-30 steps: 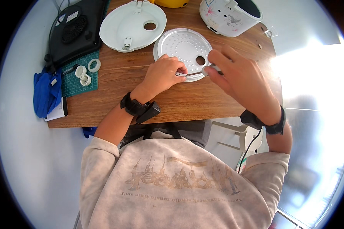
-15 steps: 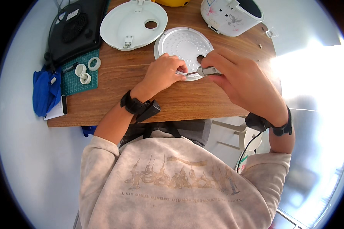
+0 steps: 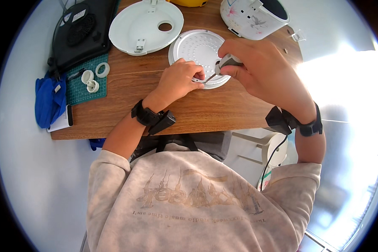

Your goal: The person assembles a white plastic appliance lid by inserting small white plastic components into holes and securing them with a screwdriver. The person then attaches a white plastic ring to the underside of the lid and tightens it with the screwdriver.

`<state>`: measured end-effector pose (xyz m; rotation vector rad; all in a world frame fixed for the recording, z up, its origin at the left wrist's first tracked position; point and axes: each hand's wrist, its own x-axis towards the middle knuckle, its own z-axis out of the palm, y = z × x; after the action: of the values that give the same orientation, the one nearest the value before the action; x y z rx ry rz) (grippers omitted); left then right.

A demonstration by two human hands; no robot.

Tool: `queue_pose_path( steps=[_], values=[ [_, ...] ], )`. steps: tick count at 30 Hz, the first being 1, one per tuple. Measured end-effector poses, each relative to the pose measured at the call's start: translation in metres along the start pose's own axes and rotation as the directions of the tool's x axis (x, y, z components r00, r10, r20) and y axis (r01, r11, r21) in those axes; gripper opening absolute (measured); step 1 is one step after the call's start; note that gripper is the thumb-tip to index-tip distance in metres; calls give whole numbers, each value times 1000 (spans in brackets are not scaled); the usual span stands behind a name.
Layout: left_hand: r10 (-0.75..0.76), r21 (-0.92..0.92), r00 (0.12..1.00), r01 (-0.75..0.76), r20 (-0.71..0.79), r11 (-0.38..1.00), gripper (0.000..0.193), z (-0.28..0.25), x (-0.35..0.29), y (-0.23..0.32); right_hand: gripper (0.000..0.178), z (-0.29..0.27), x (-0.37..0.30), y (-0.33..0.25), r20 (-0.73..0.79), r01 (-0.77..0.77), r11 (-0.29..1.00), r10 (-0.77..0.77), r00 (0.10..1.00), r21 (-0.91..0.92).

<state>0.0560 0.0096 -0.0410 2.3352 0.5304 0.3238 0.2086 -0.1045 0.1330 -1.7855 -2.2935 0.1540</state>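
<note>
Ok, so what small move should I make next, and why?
I'd perhaps lever the grey-handled tool gently: your right hand grips it, its slim shaft slants down to the near rim of the white disc, and your left hand pinches there. The tip's seating is too small to judge.

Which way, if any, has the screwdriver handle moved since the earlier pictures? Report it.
Yes: the screwdriver handle, in the right hand, has swung away from the person, farther from the near edge of the table.
</note>
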Motion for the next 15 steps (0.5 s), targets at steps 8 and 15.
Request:
queue_pose_path(
  steps=[8,15],
  values=[
    [29,11,999,-28,-22,1000,20,3,1,-3,31,7,5,15,-64,-121,989,116,991,-81],
    [-5,-4,1000,5,-2,1000,21,0,0,1,35,19,6,21,-199,-145,959,97,975,-242]
  ],
)
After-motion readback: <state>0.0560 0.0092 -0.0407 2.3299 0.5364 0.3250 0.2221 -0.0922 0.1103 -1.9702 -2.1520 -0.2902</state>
